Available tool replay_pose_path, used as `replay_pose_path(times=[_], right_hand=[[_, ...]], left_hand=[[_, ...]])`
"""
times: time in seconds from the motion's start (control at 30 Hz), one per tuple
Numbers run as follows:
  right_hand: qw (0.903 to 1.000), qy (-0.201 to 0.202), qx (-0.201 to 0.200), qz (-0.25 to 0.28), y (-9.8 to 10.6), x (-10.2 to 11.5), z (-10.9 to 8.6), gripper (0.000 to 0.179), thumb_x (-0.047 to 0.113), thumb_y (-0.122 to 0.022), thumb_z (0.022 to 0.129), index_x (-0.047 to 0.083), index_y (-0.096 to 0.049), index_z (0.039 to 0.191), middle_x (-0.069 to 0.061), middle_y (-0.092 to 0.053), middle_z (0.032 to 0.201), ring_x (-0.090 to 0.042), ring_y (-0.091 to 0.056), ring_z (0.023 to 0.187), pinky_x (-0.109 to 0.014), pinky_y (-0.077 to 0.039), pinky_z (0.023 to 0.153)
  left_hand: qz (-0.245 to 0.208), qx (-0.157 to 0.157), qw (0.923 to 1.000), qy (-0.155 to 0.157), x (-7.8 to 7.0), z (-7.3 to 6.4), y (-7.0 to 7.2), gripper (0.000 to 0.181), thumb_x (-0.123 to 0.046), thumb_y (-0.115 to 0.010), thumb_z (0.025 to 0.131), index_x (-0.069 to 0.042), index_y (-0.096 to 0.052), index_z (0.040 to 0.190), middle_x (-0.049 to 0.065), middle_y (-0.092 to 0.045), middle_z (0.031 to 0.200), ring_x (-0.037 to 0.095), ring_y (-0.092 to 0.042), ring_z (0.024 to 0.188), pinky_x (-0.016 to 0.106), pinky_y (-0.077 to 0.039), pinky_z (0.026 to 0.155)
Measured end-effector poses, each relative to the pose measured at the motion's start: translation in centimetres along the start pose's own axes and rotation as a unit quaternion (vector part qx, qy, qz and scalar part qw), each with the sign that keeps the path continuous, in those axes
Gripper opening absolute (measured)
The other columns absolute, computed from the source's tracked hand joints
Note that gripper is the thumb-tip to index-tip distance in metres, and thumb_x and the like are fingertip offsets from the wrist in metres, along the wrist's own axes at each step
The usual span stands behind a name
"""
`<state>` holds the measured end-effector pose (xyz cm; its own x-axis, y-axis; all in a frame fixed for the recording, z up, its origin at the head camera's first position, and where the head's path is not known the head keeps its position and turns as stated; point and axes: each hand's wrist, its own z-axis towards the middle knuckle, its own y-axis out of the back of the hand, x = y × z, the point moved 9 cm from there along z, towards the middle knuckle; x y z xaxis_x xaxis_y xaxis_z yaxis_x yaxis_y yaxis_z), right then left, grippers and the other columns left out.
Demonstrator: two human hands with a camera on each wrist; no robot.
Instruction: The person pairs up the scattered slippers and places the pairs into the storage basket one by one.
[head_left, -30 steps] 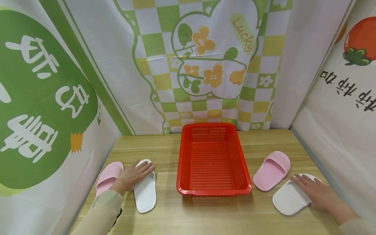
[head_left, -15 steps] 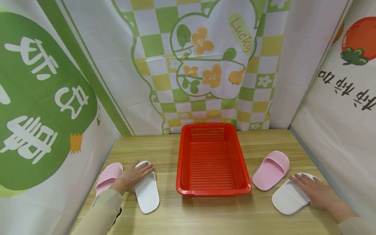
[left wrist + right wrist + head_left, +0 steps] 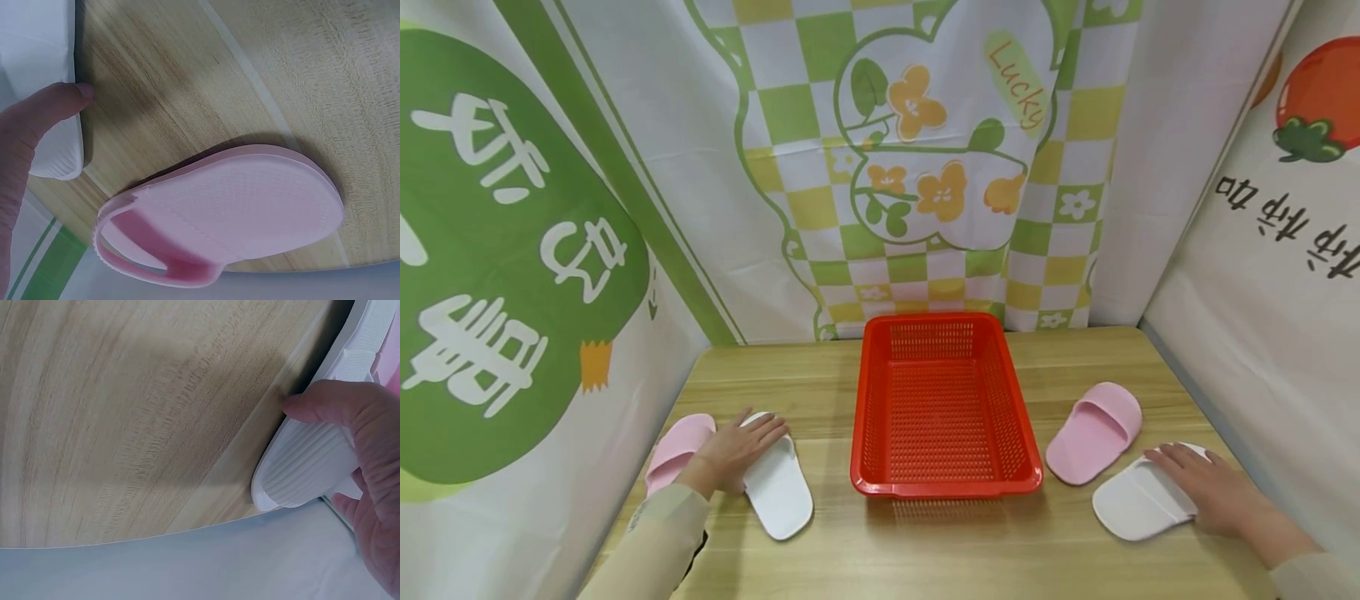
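Note:
On the left in the head view, my left hand (image 3: pixel 736 447) lies across the strap of a white slipper (image 3: pixel 781 492) and grips it. Its thumb (image 3: pixel 62 103) runs along the slipper's side in the left wrist view; its far fingertips are hidden there. At the right, my right hand (image 3: pixel 1213 492) holds the strap end of another white slipper (image 3: pixel 1138 504), thumb on one edge and fingertips at the other in the right wrist view. Both white slippers lie on the table. A pink slipper (image 3: pixel 673 454) is left of my left hand; another pink slipper (image 3: pixel 1093 433) lies near the right white one.
Between the two pairs stands a red plastic basket (image 3: pixel 946 490) with perforated walls. The wooden table (image 3: pixel 850 558) is enclosed by printed cloths (image 3: pixel 820 250) at the back and both sides.
Turned by my left hand, the left white slipper has swung its heel end to the right. The right white slipper has turned slightly, its heel end shifting left and away from me.

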<state>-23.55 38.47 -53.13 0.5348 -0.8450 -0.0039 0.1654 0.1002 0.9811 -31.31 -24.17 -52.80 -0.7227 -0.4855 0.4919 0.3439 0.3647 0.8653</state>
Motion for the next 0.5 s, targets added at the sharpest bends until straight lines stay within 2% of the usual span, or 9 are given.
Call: replay_pose_path(times=[0.23,0.37,0.5], right_hand=[[0.9998,-0.010,0.014,-0.004,-0.02,-0.13,-0.02,0.088,-0.004,-0.075,0.041,0.002,-0.049,0.125,-0.021,-0.055,0.117,-0.042,-0.053,0.107,-0.065,-0.042,0.083],[1.0000,-0.005,-0.001,-0.003,0.20,-0.10,-0.18,0.088,0.000,-0.076,0.040,0.001,-0.050,0.124,-0.020,-0.055,0.113,-0.041,-0.055,0.104,-0.062,-0.044,0.081],[1.0000,-0.002,-0.008,-0.003,0.32,-0.16,-0.36,0.088,0.002,-0.077,0.039,0.000,-0.050,0.123,-0.021,-0.055,0.112,-0.040,-0.055,0.103,-0.059,-0.045,0.080]], left_hand=[[-0.010,-0.030,0.9995,0.000,-0.10,-0.11,0.56,0.115,-0.062,-0.082,0.046,-0.001,-0.045,0.136,0.017,-0.050,0.136,0.033,-0.050,0.124,0.054,-0.038,0.102],[-0.021,-0.038,0.9990,0.007,0.04,-0.21,0.66,0.113,-0.058,-0.082,0.045,0.001,-0.046,0.135,0.018,-0.051,0.135,0.034,-0.050,0.123,0.053,-0.039,0.101],[-0.035,-0.068,0.9971,0.007,0.12,-0.18,1.01,0.112,-0.053,-0.083,0.043,0.003,-0.046,0.133,0.019,-0.052,0.131,0.035,-0.051,0.119,0.050,-0.043,0.098]])
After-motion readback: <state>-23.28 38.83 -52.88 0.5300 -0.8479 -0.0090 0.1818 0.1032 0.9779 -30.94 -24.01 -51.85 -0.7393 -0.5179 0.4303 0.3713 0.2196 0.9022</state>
